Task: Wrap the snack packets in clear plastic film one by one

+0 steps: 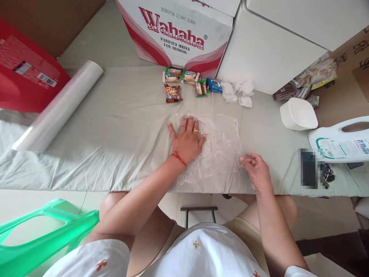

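A piece of thin clear plastic film (pixel 221 140), roughly square and wrinkled, lies on the cloth-covered surface in front of me. My left hand (pixel 186 139) is pressed flat on its left side with fingers spread; it wears a ring and a red cord bracelet. At the film's right edge my right hand (pixel 256 169) has its thumb and fingers pinched together on the plastic. Beyond the film sit several small wrapped snacks, among them a brown cookie pack (pixel 173 93), a green-edged pack (pixel 201 87) and a blue pack (pixel 215 85). Crumpled white tissues (pixel 230 93) lie beside them.
A Wahaha water carton (pixel 175 34) stands behind the snacks, next to a white cabinet (pixel 268 46). At left are a clear film roll (pixel 62 104) and a red container (pixel 25 69). At right are a white bowl (pixel 298 114), a detergent bottle (pixel 340 144) and keys (pixel 329 174).
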`<state>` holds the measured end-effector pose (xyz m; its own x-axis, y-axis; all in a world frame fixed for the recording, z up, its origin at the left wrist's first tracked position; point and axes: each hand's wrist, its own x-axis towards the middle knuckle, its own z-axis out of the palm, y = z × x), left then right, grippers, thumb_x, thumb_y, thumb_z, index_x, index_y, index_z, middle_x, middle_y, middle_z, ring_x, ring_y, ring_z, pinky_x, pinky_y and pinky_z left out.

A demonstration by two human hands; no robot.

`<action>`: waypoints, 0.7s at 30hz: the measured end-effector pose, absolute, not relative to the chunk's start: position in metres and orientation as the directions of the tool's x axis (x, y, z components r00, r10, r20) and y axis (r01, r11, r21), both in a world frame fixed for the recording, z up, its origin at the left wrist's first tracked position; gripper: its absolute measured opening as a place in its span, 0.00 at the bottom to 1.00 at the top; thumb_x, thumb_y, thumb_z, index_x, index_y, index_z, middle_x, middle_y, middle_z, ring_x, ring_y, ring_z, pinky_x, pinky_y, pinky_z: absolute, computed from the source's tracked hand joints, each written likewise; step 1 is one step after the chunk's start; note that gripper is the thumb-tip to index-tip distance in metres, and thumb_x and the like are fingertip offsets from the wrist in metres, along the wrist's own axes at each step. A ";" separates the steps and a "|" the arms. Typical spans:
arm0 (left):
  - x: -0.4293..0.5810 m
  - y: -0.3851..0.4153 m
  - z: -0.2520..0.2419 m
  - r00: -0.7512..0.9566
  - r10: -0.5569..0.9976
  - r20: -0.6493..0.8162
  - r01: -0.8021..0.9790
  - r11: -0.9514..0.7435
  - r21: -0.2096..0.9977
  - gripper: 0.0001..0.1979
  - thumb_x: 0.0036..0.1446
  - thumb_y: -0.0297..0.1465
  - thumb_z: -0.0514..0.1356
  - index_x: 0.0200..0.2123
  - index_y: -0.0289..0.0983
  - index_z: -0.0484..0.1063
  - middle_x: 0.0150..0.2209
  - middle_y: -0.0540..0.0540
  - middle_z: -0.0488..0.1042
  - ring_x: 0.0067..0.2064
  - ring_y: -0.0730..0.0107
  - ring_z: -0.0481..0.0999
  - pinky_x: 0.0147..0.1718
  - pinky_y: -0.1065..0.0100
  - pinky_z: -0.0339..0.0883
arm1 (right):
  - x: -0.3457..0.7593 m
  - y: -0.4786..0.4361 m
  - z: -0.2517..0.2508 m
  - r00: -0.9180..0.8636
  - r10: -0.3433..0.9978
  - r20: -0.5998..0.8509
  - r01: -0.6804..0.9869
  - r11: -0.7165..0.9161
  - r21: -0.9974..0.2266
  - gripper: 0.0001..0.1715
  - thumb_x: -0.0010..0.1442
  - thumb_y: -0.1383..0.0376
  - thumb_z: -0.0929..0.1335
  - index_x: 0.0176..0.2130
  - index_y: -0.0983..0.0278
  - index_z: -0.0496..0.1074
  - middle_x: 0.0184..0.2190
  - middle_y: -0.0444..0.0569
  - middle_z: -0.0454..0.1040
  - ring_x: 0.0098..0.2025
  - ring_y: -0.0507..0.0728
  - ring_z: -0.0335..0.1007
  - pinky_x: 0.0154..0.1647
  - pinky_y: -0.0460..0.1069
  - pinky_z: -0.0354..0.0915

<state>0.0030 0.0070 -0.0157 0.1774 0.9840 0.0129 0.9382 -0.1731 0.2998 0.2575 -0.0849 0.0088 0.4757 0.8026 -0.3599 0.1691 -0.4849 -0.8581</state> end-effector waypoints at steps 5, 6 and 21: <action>0.003 0.007 -0.015 0.174 0.985 0.013 0.939 -0.170 0.299 0.34 0.74 0.44 0.41 0.76 0.34 0.53 0.78 0.36 0.49 0.78 0.42 0.46 0.69 0.23 0.27 | 0.263 -0.086 0.009 0.352 0.837 -0.418 0.245 -0.514 -0.822 0.24 0.42 0.48 0.82 0.30 0.61 0.77 0.26 0.45 0.73 0.28 0.53 0.64 0.28 0.49 0.60; 0.003 0.007 -0.015 0.175 0.984 0.013 0.939 -0.171 0.298 0.34 0.74 0.44 0.41 0.76 0.34 0.53 0.78 0.36 0.49 0.78 0.41 0.46 0.70 0.23 0.28 | 0.264 -0.087 0.011 0.357 0.836 -0.416 0.194 -0.502 -0.843 0.24 0.42 0.48 0.82 0.29 0.61 0.77 0.26 0.43 0.71 0.27 0.51 0.60 0.24 0.47 0.56; 0.002 0.006 -0.016 0.189 0.982 0.023 0.935 -0.187 0.300 0.34 0.74 0.44 0.42 0.76 0.34 0.55 0.78 0.36 0.50 0.78 0.43 0.46 0.69 0.22 0.27 | 0.275 -0.082 0.027 0.162 0.724 -0.670 -0.232 -0.632 -0.739 0.37 0.34 0.57 0.88 0.42 0.64 0.79 0.23 0.37 0.61 0.22 0.44 0.42 0.19 0.42 0.38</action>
